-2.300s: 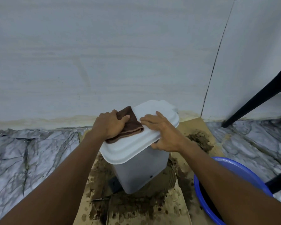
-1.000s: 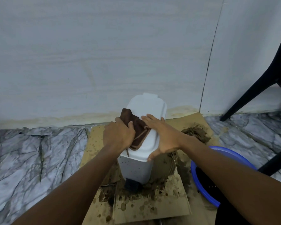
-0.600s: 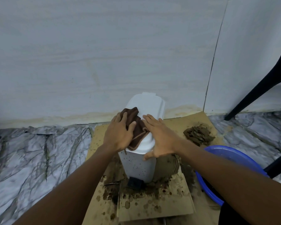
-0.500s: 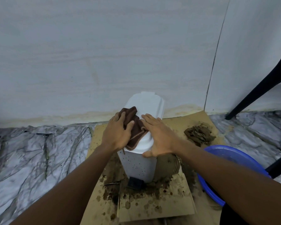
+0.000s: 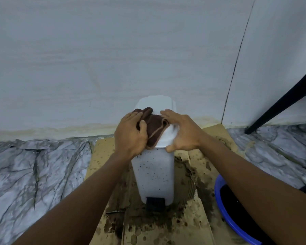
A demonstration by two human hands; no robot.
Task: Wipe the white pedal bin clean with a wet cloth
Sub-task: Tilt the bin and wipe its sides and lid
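The white pedal bin (image 5: 154,175) stands upright on muddy cardboard, its front speckled with dark spots and its black pedal (image 5: 155,203) facing me. A brown cloth (image 5: 155,129) lies on the closed lid (image 5: 159,105). My left hand (image 5: 130,133) presses the cloth onto the lid's left side, thumb across the fabric. Over the lid's right front corner lies my right hand (image 5: 181,132), fingers spread, thumb hooked under the lid's rim.
Wet, soil-stained cardboard (image 5: 207,174) covers the marble floor (image 5: 34,174) under the bin. A blue basin (image 5: 226,220) with dark water sits at the right. A black chair leg (image 5: 279,105) slants at far right. A pale wall (image 5: 113,50) rises just behind the bin.
The bin has been turned from a slanted position so its pedal faces me. Both hands stay on the lid, and the left hand has slid the cloth slightly along it.
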